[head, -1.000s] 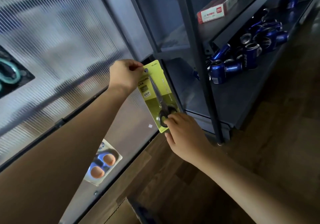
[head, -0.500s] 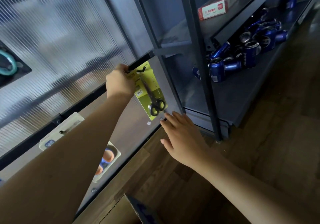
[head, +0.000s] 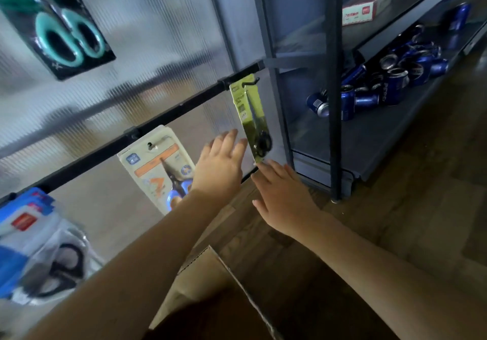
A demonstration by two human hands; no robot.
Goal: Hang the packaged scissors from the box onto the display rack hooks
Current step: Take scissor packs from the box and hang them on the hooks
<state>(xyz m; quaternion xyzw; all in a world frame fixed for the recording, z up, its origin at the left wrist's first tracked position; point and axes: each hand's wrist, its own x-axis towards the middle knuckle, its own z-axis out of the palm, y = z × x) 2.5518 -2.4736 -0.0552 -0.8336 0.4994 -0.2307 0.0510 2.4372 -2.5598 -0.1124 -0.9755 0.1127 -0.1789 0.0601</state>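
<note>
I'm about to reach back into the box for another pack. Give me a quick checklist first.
1. Green pack on its hook: ok.
2. Left hand free of it: ok, open.
3. Right hand holds nothing: ok; fingertips near the pack's bottom edge, contact cannot tell.
4. Pack hanging still: cannot tell.
5. Box within reach: ok, its flap is below the arms.
6. Packs left in it: cannot tell.

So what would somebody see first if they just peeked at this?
Probably the yellow-green scissors pack hanging from a hook at the rail's right end, with the left hand and right hand open just below it. Then the pile of blue cans on the dark shelf at right.
</note>
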